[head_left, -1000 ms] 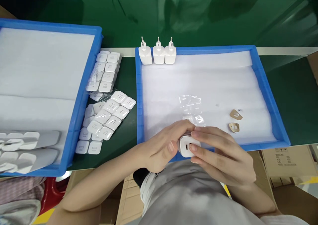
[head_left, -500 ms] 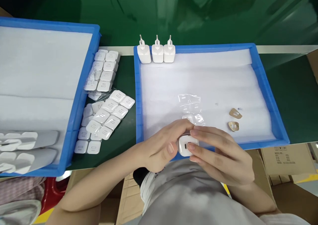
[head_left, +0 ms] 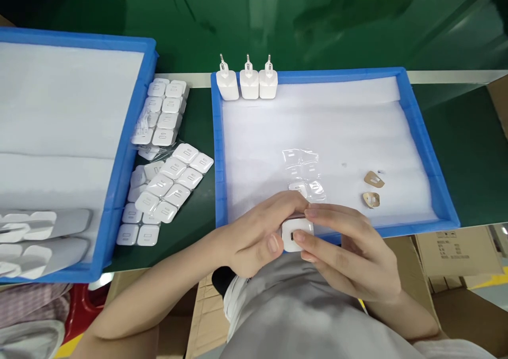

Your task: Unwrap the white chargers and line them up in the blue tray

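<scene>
From my remote post: left hand [head_left: 257, 235] curled, right hand [head_left: 355, 253] half-closed, both holding the white charger [head_left: 297, 225] over the near rim of the blue tray [head_left: 416, 228]. Right fingertip has crept closer to the port [head_left: 292, 236] (view drifted slightly), covering more.

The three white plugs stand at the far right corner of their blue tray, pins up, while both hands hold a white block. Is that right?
Not quite: the head view shows the three white plugs at the far left corner of their blue tray. Their pins are up, and the left hand and right hand hold a white block.
</scene>
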Tool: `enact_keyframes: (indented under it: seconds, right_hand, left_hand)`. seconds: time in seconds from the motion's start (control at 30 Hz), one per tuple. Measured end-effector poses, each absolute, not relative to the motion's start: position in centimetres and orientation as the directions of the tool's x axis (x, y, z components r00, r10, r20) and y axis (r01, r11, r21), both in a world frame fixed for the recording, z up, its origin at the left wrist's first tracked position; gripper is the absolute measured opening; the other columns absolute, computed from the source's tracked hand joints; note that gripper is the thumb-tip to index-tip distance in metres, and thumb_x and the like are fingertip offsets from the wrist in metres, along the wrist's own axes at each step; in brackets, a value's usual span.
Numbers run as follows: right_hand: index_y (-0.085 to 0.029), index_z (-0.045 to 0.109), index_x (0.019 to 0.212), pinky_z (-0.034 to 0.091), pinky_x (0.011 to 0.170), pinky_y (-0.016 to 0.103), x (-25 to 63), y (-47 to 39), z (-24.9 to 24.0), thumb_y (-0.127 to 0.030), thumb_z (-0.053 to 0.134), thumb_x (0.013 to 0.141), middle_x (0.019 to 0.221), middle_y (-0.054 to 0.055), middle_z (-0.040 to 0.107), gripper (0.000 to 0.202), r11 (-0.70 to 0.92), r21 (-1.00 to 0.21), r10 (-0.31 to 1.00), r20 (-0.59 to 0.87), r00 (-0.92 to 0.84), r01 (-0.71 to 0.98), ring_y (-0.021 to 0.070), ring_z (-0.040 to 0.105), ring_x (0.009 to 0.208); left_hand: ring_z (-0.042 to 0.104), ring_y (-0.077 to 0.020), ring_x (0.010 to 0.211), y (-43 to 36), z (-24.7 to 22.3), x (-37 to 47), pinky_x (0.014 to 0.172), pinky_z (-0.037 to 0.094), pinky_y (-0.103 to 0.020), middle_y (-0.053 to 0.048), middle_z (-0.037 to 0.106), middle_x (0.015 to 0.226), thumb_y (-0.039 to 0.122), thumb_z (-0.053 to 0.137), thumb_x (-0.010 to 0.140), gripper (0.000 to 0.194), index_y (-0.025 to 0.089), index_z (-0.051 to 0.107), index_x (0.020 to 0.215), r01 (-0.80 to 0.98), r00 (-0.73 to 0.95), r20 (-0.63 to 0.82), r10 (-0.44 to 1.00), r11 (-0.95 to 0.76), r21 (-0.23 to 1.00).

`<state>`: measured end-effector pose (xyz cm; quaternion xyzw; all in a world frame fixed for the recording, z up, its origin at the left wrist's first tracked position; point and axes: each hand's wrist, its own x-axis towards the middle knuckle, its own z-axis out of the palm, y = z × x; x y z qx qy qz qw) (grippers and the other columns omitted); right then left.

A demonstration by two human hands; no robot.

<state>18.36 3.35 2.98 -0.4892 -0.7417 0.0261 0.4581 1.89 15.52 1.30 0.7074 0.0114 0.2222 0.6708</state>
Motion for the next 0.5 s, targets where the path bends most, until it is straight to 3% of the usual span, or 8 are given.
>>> enact_keyframes:
  seconds: [0.17, 0.33, 0.5]
  right_hand:
    - [-0.013, 0.073, 0.120, 0.066, 0.095, 0.039, 18.5, 3.5, 2.8, -0.010, 0.058, 0.099, 0.116, 0.012, 0.071, 0.026, 0.536, -0.503, 0.756, 0.644, -0.120, 0.678, 0.0243, 0.070, 0.116]
    - [-0.011, 0.051, 0.152, 0.065, 0.097, 0.040, 18.6, 4.0, 1.9, -0.024, 0.066, 0.100, 0.121, 0.014, 0.069, 0.056, 0.578, -0.614, 0.729, 0.684, -0.002, 0.537, 0.0251, 0.068, 0.120]
    - [-0.017, 0.051, 0.153, 0.063, 0.102, 0.041, 18.5, 4.0, 1.2, -0.017, 0.072, 0.095, 0.127, 0.012, 0.069, 0.061, 0.544, -0.685, 0.767, 0.640, 0.043, 0.484, 0.0251, 0.067, 0.123]
  left_hand:
    - [0.057, -0.0219, 0.084, 15.5, 1.2, 1.8, 0.077, 0.048, -0.037, -0.009, 0.058, 0.097, 0.075, 0.031, 0.100, 0.064, 0.017, 0.056, 0.113, -0.262, 0.911, 0.266, 0.314, -0.056, 0.964]
    - [0.053, -0.0197, 0.082, 15.2, 1.6, 1.5, 0.075, 0.045, -0.034, -0.006, 0.056, 0.097, 0.073, 0.036, 0.100, 0.060, 0.019, 0.058, 0.113, -0.237, 0.918, 0.194, 0.346, 0.086, 0.968]
    - [0.050, -0.0185, 0.078, 14.8, 1.9, 1.5, 0.072, 0.042, -0.032, -0.004, 0.055, 0.093, 0.070, 0.042, 0.100, 0.055, 0.018, 0.060, 0.109, -0.234, 0.913, 0.163, 0.374, 0.152, 0.960]
